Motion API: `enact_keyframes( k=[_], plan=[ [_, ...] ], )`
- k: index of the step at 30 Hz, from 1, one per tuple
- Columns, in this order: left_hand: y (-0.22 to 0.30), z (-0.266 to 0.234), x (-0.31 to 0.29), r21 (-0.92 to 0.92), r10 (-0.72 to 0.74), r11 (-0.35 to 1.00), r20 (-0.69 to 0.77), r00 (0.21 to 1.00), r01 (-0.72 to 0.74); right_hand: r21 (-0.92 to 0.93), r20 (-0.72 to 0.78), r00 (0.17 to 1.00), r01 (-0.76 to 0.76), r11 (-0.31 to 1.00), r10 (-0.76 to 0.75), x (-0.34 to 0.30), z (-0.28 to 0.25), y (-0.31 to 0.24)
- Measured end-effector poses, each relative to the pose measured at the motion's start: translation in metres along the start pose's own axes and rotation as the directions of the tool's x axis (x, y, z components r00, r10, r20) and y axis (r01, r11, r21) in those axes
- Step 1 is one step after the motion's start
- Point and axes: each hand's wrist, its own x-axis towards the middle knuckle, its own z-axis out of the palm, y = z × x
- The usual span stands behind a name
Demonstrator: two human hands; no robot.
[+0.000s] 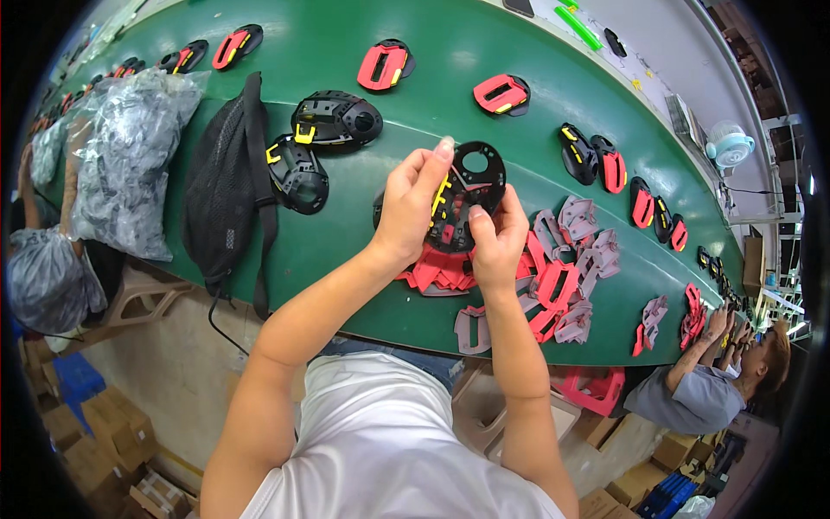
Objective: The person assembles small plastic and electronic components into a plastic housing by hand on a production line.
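Observation:
Over the green table, both my hands hold up a black plastic housing with a round hole at one end and a yellow strip along its side. My left hand grips its left side, thumb pointing up along the edge. My right hand pinches the lower right, its thumb pressed on the black face. Beneath the hands lie stacked red plastic covers. Beside them on the right is a loose heap of grey-backed covers. To the left rest two black housings with yellow clips, one partly against the other.
A black mesh bag and a clear plastic bag of grey parts lie on the left. Red-and-black units line the table's far side. On the right, a co-worker sits at the same table. A fan stands beyond.

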Motion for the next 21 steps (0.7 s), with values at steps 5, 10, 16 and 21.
enact_keyframes(
  k=[5, 10, 16, 21],
  plan=[
    [-0.008, 0.0, -0.003, 0.189, 0.207, 0.959, 0.044, 0.977, -0.211, -0.125, -0.071, 0.997, 0.0, 0.992, -0.009, -0.004, 0.002, -0.001],
    [-0.007, 0.007, -0.003, 0.059, 0.208, 0.976, 0.02, 0.978, -0.209, -0.064, -0.074, 0.997, -0.01, 0.998, 0.005, -0.002, 0.002, -0.006],
    [-0.009, 0.007, -0.004, 0.175, 0.281, 0.941, 0.078, 0.956, -0.291, -0.138, -0.077, 0.993, 0.079, 0.987, -0.091, -0.003, 0.0, -0.002],
    [-0.006, 0.0, 0.006, 0.139, 0.187, 0.972, 0.025, 0.982, -0.189, -0.135, 0.065, 0.998, 0.009, 0.991, -0.001, -0.001, -0.004, -0.01]
  ],
)
